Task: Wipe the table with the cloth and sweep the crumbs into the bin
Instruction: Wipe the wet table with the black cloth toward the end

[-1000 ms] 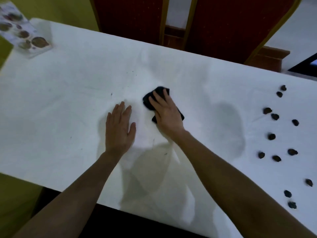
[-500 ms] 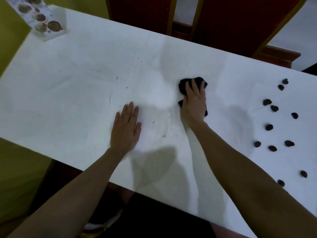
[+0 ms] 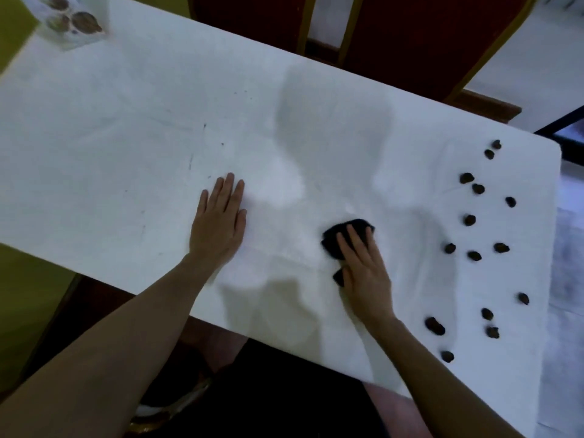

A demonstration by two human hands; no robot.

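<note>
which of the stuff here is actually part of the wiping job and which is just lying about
Part of the job:
- black cloth, pressed flat under the right hand
- dark crumbs scattered toward the right end
- white table
- left hand, flat on the table
- no bin in view

Just lying about:
- printed card at the far left corner
- red chairs behind the table

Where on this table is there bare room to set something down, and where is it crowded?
Bare: the wide stretch of table between the printed card at the far left corner and the left hand, and the far middle strip toward the red chairs. Crowded: the right end, where dark crumbs lie scattered beyond the right hand pressing the cloth.
</note>
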